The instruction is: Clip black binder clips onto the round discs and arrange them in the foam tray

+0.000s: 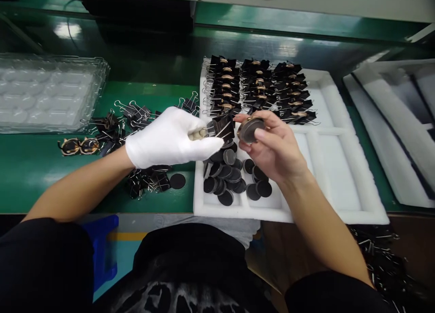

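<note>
My left hand, in a white glove, holds a black binder clip by its wire handles, with the clip's mouth toward my right hand. My bare right hand grips a round dark disc piece with a gold-coloured edge between thumb and fingers. A small gap seems to separate clip and disc. Below both hands, loose black discs lie piled in compartments of a white foam tray. At the back of that tray stand rows of binder clips clamped on gold-edged pieces.
On the green table, loose binder clips lie around my left wrist, beside a gold-framed pair of round lenses. Stacked clear plastic trays stand left, white foam pieces right. More clips lie low at right.
</note>
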`<state>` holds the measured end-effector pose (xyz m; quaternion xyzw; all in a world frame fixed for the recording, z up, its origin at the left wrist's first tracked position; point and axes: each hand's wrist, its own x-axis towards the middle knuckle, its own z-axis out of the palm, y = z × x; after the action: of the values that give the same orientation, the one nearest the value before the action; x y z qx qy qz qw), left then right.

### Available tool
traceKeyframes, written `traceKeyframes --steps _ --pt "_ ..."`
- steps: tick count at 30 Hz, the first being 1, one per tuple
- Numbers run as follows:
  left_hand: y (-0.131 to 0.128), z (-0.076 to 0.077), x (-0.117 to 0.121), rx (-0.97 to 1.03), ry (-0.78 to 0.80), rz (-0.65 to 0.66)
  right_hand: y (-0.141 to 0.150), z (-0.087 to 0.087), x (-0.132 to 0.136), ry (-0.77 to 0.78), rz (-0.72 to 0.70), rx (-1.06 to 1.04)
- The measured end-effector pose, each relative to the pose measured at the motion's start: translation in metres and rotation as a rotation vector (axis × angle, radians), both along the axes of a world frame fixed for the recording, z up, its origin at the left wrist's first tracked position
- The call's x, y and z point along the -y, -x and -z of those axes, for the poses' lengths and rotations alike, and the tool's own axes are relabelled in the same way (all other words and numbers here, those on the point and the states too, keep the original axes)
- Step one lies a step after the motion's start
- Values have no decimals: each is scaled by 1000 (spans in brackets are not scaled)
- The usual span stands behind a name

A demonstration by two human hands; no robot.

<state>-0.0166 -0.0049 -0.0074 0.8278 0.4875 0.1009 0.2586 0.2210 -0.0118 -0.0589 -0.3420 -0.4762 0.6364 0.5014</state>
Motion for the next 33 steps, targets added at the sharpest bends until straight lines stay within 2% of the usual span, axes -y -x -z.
traceKeyframes --steps 5,8,12,23,26,29,31,33 --pt "3 3 2 59 -3 81 -13 0 -9 -92 117 149" --pt "1 6 4 128 17 140 -17 3 -9 -180 107 265" --pt "-3 9 8 177 6 164 -17 6 -7 -246 73 310" --pt "-6 15 8 127 -24 168 -12 4 -5 -235 21 327" --pt "-4 9 4 1 -23 192 -12 6 -4 -221 9 326" --pt "4 -8 0 -97 42 236 -10 8 -3 -162 43 273" --pt "13 -23 -4 -125 13 177 -10 8 -4 -99 88 204" --pt "25 -37 -9 -213 -72 45 -12 8 -6 -29 122 107"
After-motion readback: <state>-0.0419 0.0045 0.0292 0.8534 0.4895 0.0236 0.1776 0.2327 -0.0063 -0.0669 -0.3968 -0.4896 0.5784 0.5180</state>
